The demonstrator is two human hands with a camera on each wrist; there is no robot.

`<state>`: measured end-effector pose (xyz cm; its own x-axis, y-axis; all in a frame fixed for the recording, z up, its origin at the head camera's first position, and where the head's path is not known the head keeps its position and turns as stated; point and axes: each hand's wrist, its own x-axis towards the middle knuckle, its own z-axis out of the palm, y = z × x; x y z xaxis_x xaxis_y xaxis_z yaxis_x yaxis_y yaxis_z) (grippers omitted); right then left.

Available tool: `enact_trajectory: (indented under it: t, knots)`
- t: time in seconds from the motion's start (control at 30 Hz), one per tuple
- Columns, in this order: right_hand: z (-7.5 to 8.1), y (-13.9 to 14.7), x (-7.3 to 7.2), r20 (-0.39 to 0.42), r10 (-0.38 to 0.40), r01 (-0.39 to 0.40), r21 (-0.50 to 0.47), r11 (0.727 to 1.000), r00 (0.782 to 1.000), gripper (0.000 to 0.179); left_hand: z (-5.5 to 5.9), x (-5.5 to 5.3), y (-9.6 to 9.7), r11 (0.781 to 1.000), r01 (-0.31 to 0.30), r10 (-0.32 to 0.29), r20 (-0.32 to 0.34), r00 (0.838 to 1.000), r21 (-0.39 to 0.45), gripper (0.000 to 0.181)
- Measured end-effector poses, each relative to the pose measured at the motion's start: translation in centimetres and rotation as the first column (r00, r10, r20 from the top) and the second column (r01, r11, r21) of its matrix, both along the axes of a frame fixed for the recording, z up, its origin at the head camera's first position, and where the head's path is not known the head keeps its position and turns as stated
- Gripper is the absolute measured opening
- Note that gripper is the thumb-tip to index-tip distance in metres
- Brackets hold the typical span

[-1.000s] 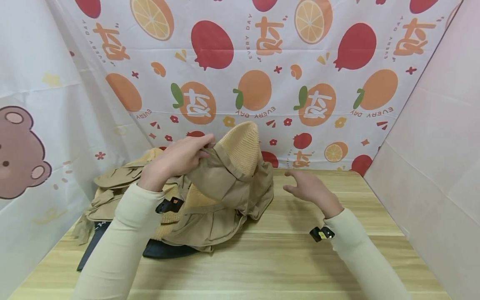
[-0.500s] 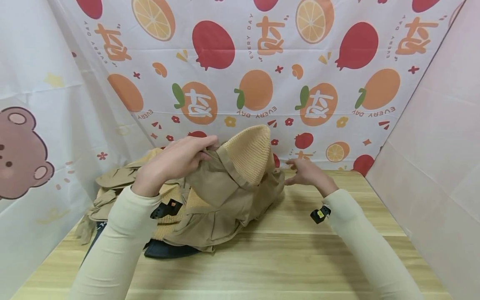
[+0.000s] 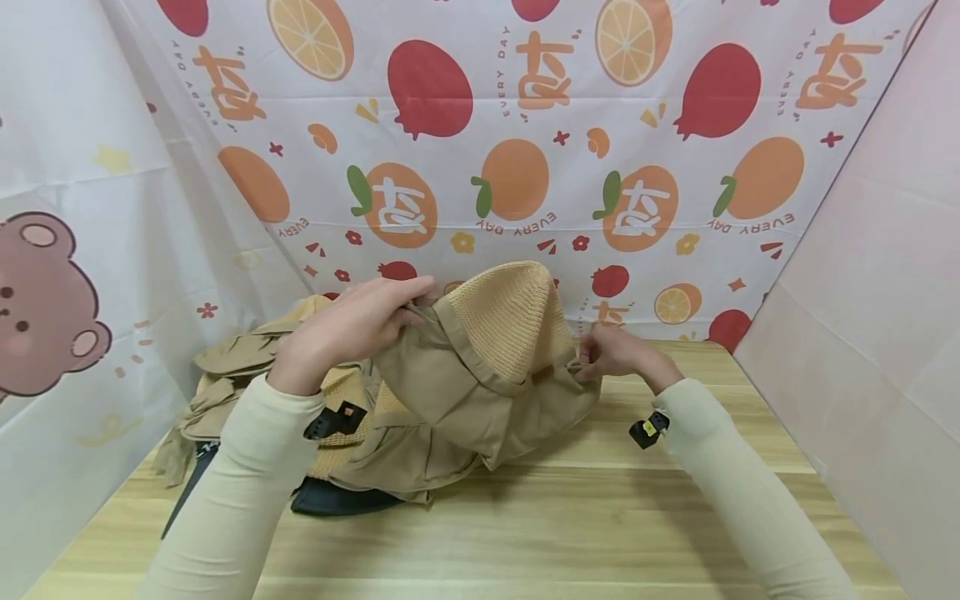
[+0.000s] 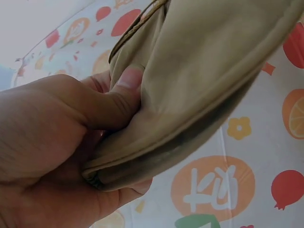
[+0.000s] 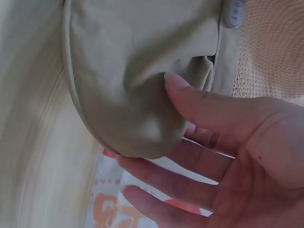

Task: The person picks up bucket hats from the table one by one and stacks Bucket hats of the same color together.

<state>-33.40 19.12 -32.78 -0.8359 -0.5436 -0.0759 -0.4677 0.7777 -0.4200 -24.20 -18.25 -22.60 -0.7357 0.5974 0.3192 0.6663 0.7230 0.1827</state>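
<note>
A sun hat with a straw-yellow knitted crown (image 3: 510, 321) and a wide khaki cloth brim (image 3: 457, 400) is tilted up in the head view. My left hand (image 3: 348, 329) pinches the brim's left side; the left wrist view has the thumb on top of the folded khaki cloth (image 4: 204, 71) and fingers beneath. On the opposite side, my right hand (image 3: 618, 354) pinches the brim between thumb and fingers. Its thumb presses a crease into the cloth (image 5: 133, 85) in the right wrist view. Under and left of this hat lie more khaki and yellow hats (image 3: 247, 354), partly hidden by my left arm.
A dark blue brim-like piece (image 3: 341, 498) sticks out under the pile on the wooden table (image 3: 525, 533). A fruit-print cloth (image 3: 570, 108) hangs behind. White cloth sides stand at the left (image 3: 150, 250) and right (image 3: 885, 275).
The hat has shifted right and its brim has spread out. My right hand, apart from it a second ago, has come to the brim's right side and taken hold. My left hand keeps its grip.
</note>
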Motion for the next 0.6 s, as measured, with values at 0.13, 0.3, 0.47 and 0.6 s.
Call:
enact_trajectory:
  t: [0.13, 0.3, 0.47, 0.6]
  knots:
    - [0.5, 1.0, 0.3, 0.074, -0.040, 0.040, -0.003, 0.999, 0.996, 0.023, -0.4, -0.5, 0.0, 0.999, -0.031, 0.032, 0.062, 0.998, -0.012, 0.016]
    - [1.4, 2.0, 0.9, 0.126, -0.112, 0.106, 0.050, 0.993, 0.986, 0.022, -0.8, -1.1, 0.2, 0.991, -0.115, 0.121, 0.108, 0.987, -0.067, 0.014]
    - [2.2, 2.8, 1.3, 0.139, -0.141, 0.127, 0.105, 0.986, 0.980, 0.020, -1.6, -1.7, 0.2, 0.983, -0.133, 0.151, 0.148, 0.977, -0.124, 0.010]
    - [2.6, 3.3, 1.4, 0.130, -0.153, 0.134, 0.147, 0.980, 0.980, 0.020, -2.1, -2.1, 0.2, 0.978, -0.124, 0.159, 0.210, 0.965, -0.170, 0.013]
